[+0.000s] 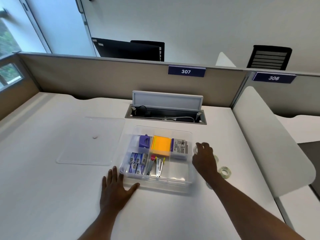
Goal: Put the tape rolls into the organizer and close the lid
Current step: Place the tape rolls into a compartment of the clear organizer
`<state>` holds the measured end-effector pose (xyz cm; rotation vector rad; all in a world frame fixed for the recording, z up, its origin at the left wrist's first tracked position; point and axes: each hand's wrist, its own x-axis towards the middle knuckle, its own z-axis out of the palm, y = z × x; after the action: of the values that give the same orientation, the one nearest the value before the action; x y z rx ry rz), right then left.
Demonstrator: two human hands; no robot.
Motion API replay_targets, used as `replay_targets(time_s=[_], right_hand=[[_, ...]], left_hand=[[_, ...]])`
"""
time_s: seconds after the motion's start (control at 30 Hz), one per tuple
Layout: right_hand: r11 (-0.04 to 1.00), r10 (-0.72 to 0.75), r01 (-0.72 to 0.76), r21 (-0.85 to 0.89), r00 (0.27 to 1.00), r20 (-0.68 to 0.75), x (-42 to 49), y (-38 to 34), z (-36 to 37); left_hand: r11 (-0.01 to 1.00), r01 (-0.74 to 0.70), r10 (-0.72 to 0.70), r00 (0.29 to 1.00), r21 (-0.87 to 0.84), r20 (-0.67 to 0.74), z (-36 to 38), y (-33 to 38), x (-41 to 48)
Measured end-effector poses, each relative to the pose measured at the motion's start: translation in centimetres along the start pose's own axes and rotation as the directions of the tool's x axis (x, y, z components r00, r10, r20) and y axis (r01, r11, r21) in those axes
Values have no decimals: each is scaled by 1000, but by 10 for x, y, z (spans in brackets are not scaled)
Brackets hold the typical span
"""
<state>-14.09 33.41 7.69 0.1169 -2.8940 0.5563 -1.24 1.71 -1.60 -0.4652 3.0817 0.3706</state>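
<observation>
The left hand [115,189] lies flat and released on the smooth white table [52,196], fingers spread, thumb against the near left corner of the organizer [190,181]. The organizer is a shallow clear plastic tray with rounded corners and thin dividers, and it is uncovered. Its near right compartment is bare. Its near left one holds small blue boxes [136,164], and beside them lie two narrow metal tools [156,166]. Further back sit a purple plastic piece [145,141], a bright orange pad [161,144] and a white printed packet [180,148].

The right hand [204,160] hovers just right of the tray, fingers curled around a small clear tape roll [196,149] held near the tray's right wall. More glossy, translucent tape rolls [225,172] rest on the table to the right of the tray, some partly hidden by the forearm.

The lid [90,141], a flat transparent sheet with rounded corners, lies on the table left of the organizer. Beyond the tray, a grey cable hatch [166,108] stands open.
</observation>
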Motion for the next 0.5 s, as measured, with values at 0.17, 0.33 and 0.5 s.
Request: replay_targets(time_s=[0.17, 0.33, 0.5], right_hand=[[985, -166, 148, 86, 952, 258, 6, -33, 10], [986, -140, 166, -22, 889, 436, -12, -35, 32], [976, -179, 216, -39, 887, 427, -17, -37, 40]], left_hand=[[1000, -7, 7, 1000, -13, -11, -1, 1, -1], [1000, 2, -2, 1000, -28, 3, -3, 1, -1], [999, 5, -5, 1000, -40, 0, -1, 0, 0]])
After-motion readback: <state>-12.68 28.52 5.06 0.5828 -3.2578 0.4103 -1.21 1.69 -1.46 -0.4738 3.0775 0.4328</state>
